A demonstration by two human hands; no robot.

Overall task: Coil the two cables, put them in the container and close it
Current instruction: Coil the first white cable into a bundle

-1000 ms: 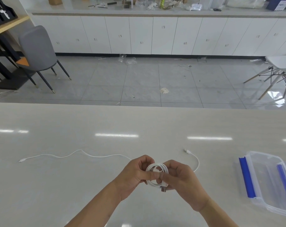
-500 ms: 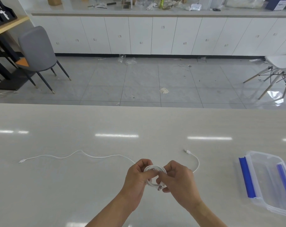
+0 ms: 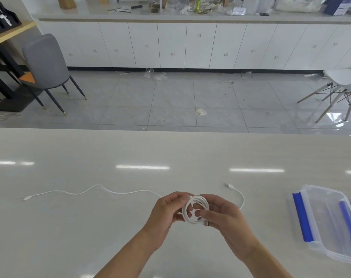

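Two bare forearms reached in from the bottom edge and met just above a pale, glossy table (image 3: 130, 227). The left hand (image 3: 166, 213) and the right hand (image 3: 222, 215) faced each other, fingers curled, both pinching a small coiled cable (image 3: 194, 211) between them. The coil was white, thin and round, several loops thick, held upright off the tabletop, with fingertips showing through its centre.

A second cable (image 3: 94, 190), also white and thin, lay uncoiled on the table in a loose wavy line, running left from behind the hands to a small plug. Another short white length with a plug (image 3: 229, 186) curved out to the right of the hands (which cable it belonged to could not be told).

At the right edge sat the container (image 3: 319, 223), a clear rectangular plastic box with blue strips (image 3: 303, 217) along its sides, well apart from the hands. It was partly cut off by the frame, and its contents could not be made out.
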